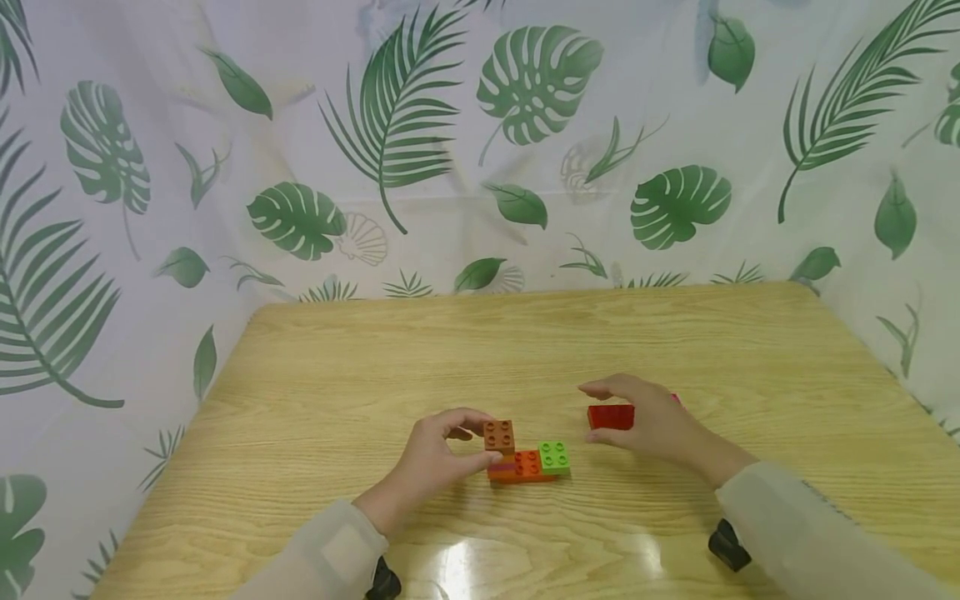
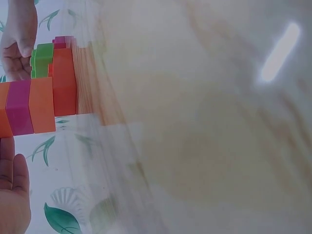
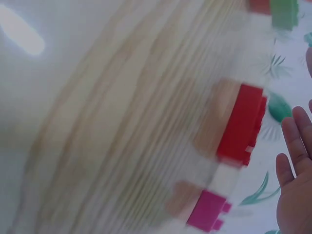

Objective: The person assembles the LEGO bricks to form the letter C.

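On the bench, midway between its left and right edges, the left hand holds a small tower of blocks, its fingers clamped on it with the thumb on the near side and other fingertips behind. The head view shows the tower's studded top, an orange block, but just a thin strip of what is beneath. The left wrist view gives the layers from the side: the top block, a purple block, then a lower orange block, all stacked on one end of a long orange block. A green block sits on the other end, towards the bench's right edge.

The right hand is over a red block, which lies apart from the tower, further towards the right edge and slightly nearer the far edge. Its thumb and fingers are spread apart; the right wrist view shows the visible fingers straight and away from the red block, whose studs face up.

That view also shows a pink block near the red one, on the bench; in the head view the right hand covers all but a sliver of it. A white cloth printed with green leaves hangs beyond the bench's far edge. Pale sleeves cover both forearms.
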Demonstrator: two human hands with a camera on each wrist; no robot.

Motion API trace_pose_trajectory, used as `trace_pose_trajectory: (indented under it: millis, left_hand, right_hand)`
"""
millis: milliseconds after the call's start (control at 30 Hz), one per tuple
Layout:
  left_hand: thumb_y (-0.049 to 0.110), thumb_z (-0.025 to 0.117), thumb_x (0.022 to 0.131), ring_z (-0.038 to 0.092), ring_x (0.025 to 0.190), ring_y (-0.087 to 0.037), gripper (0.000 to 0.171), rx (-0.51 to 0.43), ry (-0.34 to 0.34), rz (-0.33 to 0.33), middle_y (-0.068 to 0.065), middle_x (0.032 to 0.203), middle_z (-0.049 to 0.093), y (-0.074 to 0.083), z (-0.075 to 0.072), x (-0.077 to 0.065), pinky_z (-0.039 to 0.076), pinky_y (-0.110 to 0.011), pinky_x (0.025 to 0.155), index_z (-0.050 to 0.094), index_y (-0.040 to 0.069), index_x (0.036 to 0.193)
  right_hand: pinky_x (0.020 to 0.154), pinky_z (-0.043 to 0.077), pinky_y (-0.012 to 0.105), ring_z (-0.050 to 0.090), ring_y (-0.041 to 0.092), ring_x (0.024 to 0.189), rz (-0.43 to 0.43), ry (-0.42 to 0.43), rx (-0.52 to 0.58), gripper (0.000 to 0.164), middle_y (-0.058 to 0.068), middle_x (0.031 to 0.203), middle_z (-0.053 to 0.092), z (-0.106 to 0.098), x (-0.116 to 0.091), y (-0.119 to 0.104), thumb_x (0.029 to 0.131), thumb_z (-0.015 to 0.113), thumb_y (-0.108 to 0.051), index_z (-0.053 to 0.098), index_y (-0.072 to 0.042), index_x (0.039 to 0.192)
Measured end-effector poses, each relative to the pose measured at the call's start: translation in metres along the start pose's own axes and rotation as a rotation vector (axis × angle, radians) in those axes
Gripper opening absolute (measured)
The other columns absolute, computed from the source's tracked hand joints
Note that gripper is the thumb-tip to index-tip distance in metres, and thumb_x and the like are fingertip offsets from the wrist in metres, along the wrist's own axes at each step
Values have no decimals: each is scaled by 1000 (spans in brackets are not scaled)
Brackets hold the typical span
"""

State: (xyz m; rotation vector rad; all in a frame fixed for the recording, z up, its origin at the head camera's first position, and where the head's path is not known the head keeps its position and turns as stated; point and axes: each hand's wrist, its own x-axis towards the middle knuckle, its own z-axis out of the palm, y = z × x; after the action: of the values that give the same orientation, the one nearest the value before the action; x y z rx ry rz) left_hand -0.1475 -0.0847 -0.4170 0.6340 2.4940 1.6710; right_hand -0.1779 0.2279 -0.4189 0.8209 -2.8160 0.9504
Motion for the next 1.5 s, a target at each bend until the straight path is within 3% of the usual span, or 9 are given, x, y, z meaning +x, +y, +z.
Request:
trace_pose_trajectory:
  millis: [300,500,800,1000,1267,1500]
  left_hand:
    - [16,80,78,59,97,-18,33,-19,-5,-6,6,102,67,-1,-1,-1,49,-38,87,69,13,109]
    - [17,80,78,59,97,-21,33,-33,-8,0,4,103,66,0,-1,-1,48,-44,88,69,13,109]
    - [16,80,79,60,96,-19,32,-20,-5,20,2,102,67,0,-1,0,49,-43,87,69,11,108]
    - [16,80,79,60,96,-21,31,-23,0,26,1,101,67,0,0,0,49,-43,87,69,10,107]
    - [15,80,78,60,96,-19,31,-22,-4,9,2,100,67,0,0,0,49,-43,87,69,11,107]
    - [9,80,78,60,97,-24,33,-44,-4,-2,-3,102,68,3,0,0,48,-46,88,68,7,108]
  right_hand:
    - [88,48,47,58,27,103,35,-70,-135,56,7,115,62,-2,-2,20,75,83,-28,62,-8,123]
    - [84,49,45,59,24,98,46,-98,-178,52,7,112,63,-1,-3,26,77,81,-28,63,-7,120]
    - [83,49,43,59,23,95,33,-125,-192,42,7,108,64,0,0,26,80,78,-20,65,-5,117]
    - [81,49,41,57,20,92,31,-123,-177,42,4,107,64,-8,9,14,80,79,-23,66,-7,117]
    - [82,51,41,58,22,93,-42,-85,-220,41,4,106,65,-22,28,-17,79,79,-21,67,-8,116]
    - [78,53,37,58,19,91,-113,-77,-177,40,3,104,65,-24,37,-44,79,80,-24,68,-8,114]
